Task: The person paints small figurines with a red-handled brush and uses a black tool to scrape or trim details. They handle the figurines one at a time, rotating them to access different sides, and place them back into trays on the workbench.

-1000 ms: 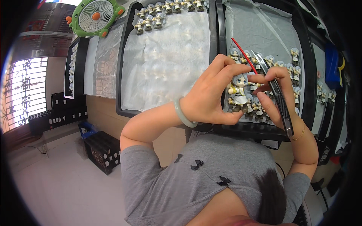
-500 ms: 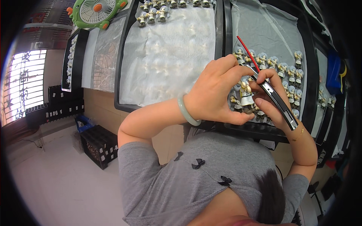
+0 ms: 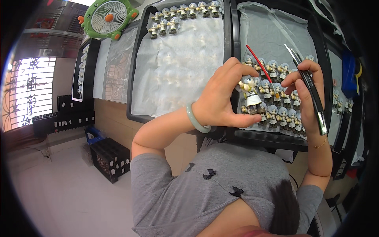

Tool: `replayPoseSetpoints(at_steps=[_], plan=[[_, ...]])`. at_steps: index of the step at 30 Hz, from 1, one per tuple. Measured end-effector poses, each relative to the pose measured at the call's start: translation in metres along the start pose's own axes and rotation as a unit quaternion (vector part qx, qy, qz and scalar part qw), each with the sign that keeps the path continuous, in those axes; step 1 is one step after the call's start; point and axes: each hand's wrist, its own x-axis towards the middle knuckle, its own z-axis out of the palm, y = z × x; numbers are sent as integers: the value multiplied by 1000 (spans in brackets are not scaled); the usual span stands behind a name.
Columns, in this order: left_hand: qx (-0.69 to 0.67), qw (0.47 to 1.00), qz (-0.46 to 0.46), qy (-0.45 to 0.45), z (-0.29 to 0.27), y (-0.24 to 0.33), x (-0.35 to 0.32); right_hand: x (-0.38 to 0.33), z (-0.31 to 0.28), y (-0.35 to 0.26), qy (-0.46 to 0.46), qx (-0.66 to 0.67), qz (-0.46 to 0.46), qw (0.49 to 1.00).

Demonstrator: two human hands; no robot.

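Note:
My left hand [image 3: 221, 93] is closed on a small figurine [image 3: 251, 94] with pale hair, a white outfit and dark boots, pinched upright between thumb and fingers. To the right, apart from that figurine, my right hand [image 3: 310, 87] grips black tweezers [image 3: 310, 83]. Their silver tips point up and away from me, and the other end lies along my wrist. Between the hands, a slim red-handled brush [image 3: 257, 59] seems to rest across the figurines. Below both hands, a lined black tray [image 3: 272, 138] carries rows of similar figurines [image 3: 272, 112].
A second black tray [image 3: 136, 116], lined with white sheet, adjoins on the left with several figurines [image 3: 183, 12] at its far end. Beyond its left side stand a green fan [image 3: 108, 19] and a narrow black tray [image 3: 75, 94]. A blue object [image 3: 350, 75] is at right.
My right hand has moved right with the tweezers, away from the figurine. My left hand still holds the figurine, now more exposed. The surroundings have shifted slightly in view.

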Motion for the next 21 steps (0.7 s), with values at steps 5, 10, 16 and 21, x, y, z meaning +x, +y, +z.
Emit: replayPoseSetpoints(at_steps=[5,10,16,21], plan=[[5,1000,20,-3,2,6,-1,-4,2,-1,15,-55,-73,996],[12,1000,11,-10,2,10,-2,-1,1,3,11,-51,-37,998],[-53,998,0,-41,2,0,-7,0,0,0,-79,27,-57,995],[-308,939,-148,-47,5,5,-7,-2,5,-9,-83,139,0,987]])
